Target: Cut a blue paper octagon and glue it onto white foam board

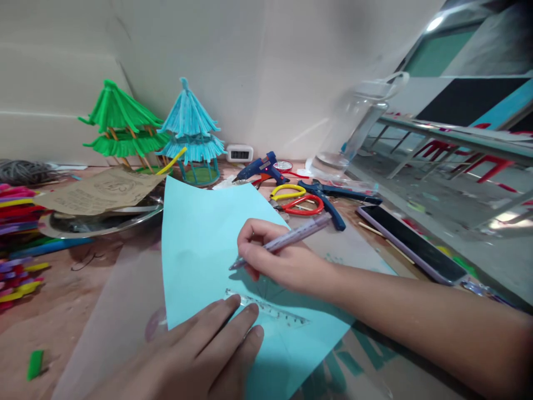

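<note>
A light blue paper sheet (200,239) lies on the table in front of me. My right hand (275,255) grips a translucent purple pen (291,238), its tip touching the sheet. A clear plastic ruler (270,307) lies flat on the paper just below the pen tip. My left hand (208,347) rests flat, fingers pressing on the ruler's left end and the sheet's lower edge.
Green (120,125) and blue (191,133) pagoda models stand at the back. A blue glue gun (262,168), yellow scissors (287,191), red scissors (303,204), blue pliers (328,200) and a phone (410,241) lie to the right. Coloured pipe cleaners (16,233) and a metal tray (104,219) sit left.
</note>
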A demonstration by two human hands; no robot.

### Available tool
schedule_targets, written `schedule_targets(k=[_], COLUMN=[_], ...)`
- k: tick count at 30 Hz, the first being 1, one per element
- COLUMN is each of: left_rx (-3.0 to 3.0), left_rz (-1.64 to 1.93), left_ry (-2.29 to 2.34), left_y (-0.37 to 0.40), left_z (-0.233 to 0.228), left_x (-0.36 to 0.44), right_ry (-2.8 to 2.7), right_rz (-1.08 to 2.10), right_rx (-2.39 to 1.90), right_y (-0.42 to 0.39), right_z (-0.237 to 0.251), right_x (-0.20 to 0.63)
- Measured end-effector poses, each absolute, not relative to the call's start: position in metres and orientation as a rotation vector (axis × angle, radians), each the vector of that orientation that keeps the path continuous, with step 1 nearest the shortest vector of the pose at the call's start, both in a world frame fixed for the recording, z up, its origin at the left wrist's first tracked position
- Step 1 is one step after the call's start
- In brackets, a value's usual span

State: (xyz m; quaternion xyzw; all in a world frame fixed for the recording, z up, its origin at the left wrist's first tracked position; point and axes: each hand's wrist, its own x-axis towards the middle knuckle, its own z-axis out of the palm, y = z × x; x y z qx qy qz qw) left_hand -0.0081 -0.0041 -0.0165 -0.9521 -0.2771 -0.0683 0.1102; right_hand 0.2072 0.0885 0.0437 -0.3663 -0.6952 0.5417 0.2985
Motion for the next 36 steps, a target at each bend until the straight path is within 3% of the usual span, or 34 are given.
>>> schedule_targets(k=[7,36], left_rx=[-2.800,-2.702], left_rz=[-0.167,-0.202], left_ry=[-0.703,-0.730], left_y=[-0.002,-0.006], left_z=[-0.015,-0.007], left_x=[-0.009,-0.004], right_ry=[-1.649,-1.978], right_rz=[1.441,1.259], right_rx=[-0.972,-0.933], right_y=[0.095,0.084], right_z=[0.039,0.044], right_x=[0.208,0.208])
